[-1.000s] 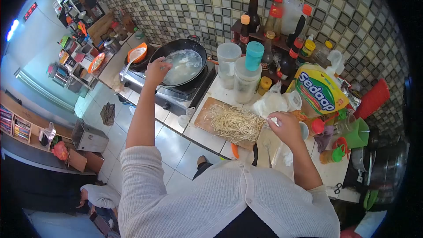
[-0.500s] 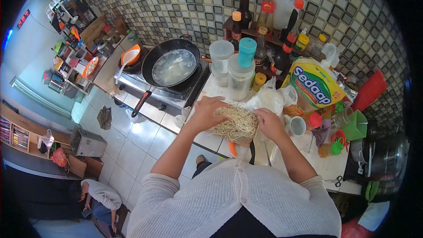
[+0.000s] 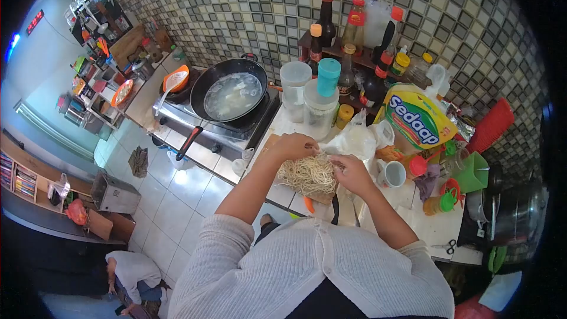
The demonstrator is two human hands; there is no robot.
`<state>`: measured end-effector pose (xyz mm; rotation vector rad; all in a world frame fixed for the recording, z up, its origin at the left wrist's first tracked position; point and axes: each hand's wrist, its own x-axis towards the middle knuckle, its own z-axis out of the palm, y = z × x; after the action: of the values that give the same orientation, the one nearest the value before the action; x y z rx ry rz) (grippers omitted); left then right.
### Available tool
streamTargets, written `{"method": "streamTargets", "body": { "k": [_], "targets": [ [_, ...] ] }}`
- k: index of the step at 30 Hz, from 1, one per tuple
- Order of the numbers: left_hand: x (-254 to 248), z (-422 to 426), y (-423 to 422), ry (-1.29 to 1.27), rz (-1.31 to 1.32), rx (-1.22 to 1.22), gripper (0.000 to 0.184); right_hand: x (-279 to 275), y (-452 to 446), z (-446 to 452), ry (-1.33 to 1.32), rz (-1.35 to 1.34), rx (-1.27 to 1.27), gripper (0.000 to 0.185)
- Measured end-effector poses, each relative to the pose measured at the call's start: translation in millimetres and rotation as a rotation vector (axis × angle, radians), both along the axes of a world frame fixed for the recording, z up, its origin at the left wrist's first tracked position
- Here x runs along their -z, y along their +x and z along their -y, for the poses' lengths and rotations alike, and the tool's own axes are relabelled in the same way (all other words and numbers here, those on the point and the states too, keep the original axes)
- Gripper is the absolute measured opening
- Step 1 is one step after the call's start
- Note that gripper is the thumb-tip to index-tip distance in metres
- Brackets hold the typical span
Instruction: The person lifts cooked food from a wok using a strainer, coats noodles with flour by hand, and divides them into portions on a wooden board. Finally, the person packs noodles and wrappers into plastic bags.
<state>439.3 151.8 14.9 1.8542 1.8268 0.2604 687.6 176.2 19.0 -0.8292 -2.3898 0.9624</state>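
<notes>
A heap of pale dried noodles [image 3: 307,176] lies on a wooden board [image 3: 322,197] in front of me. My left hand [image 3: 300,146] reaches over the heap's far edge, its fingers curled down and pinching at strands. At the right edge, my right hand [image 3: 352,174] has its thumb and fingers closed on noodles. The fingertips of the two hands are close together. By the board's near edge are an orange carrot-like tip [image 3: 309,204] and a black handle [image 3: 335,208]. A white plastic bag [image 3: 357,140] sits just beyond my right hand.
Left of the board, a black wok [image 3: 199,103] with cloudy bubbling liquid stands on the gas stove [image 3: 177,119]. Clear canisters [image 3: 293,91], sauce bottles [image 3: 326,20] and a yellow Sedaap pouch [image 3: 416,115] line the wall. A white cup [image 3: 392,173] is at right. Another person [image 3: 134,272] sits low at left.
My left hand has moved right across the noodles' far edge, and its fingers have curled in. My right hand has shifted slightly down and left. The seated person has leaned lower.
</notes>
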Motion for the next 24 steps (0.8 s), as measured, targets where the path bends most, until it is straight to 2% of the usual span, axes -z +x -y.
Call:
{"method": "streamTargets", "body": {
  "k": [2,4,5,7,8,10,11,13,14,16,20,22,24],
  "targets": [
    [5,-4,-5,-0.014,0.044,0.041,0.033,-9,5,-2,-0.022,-0.051,-0.007,0.034],
    [3,2,-10,0.040,0.302,0.010,0.029,-12,11,-5,-0.201,-0.036,0.114,0.034],
    [2,5,-12,0.039,0.299,0.014,0.029,-7,14,-8,-0.201,-0.039,0.118,0.034],
    [-17,18,-9,0.058,0.125,0.022,0.031,9,18,-10,0.111,0.129,0.064,0.032],
    [-20,24,-8,0.059,0.123,0.026,0.031,14,19,-8,0.112,0.126,0.068,0.032],
    [-21,39,-7,0.057,0.035,0.104,0.047,19,15,-3,0.245,0.105,0.022,0.028],
    [-19,48,-6,0.056,0.033,0.105,0.047,20,12,-1,0.244,0.103,0.022,0.028],
    [-16,68,-2,0.263,-0.018,0.158,0.069,21,6,1,0.148,0.121,0.069,0.025],
    [-18,73,-2,0.142,0.027,0.138,0.088,23,3,2,0.143,0.121,0.067,0.025],
    [-21,87,-3,0.146,-0.001,0.149,0.090,28,-1,6,0.200,0.036,0.036,0.024],
    [-15,101,-5,0.160,-0.070,0.175,0.096,25,-14,0,0.191,0.058,-0.017,0.025],
    [-14,105,-7,0.152,-0.054,0.170,0.095,19,-24,-12,-0.203,-0.009,-0.075,0.025],
    [-14,108,-8,0.148,-0.043,0.168,0.094,16,-37,-25,-0.212,-0.038,-0.062,0.025]
  ]
}}
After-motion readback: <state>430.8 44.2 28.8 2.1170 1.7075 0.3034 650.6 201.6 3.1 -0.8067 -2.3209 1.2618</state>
